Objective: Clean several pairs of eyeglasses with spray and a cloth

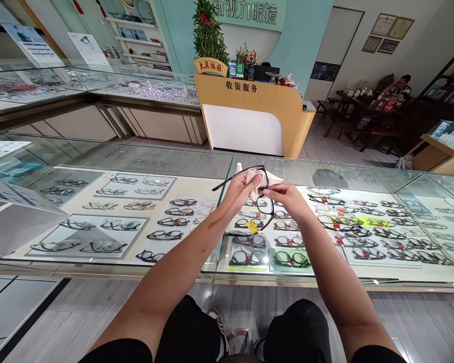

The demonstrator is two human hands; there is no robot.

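Above the glass counter, a pair of black-framed glasses (271,207) is held up between both hands, one temple pointing left and the other hanging down with a yellow tag (253,227). My left hand (239,190) is closed on a white cloth (275,178), which is pressed around one lens. My right hand (287,199) pinches the frame near its middle, fingers together. Just behind my left hand stands a small white bottle (239,167). Under the glass lie rows of eyeglasses (248,257), seen below and on both sides of the hands.
The glass counter (196,275) spans the view, with a white folded card (22,227) at its left end. Beyond are a wooden cashier desk (245,91) and another display case at the left. A person (400,91) sits at a table far right.
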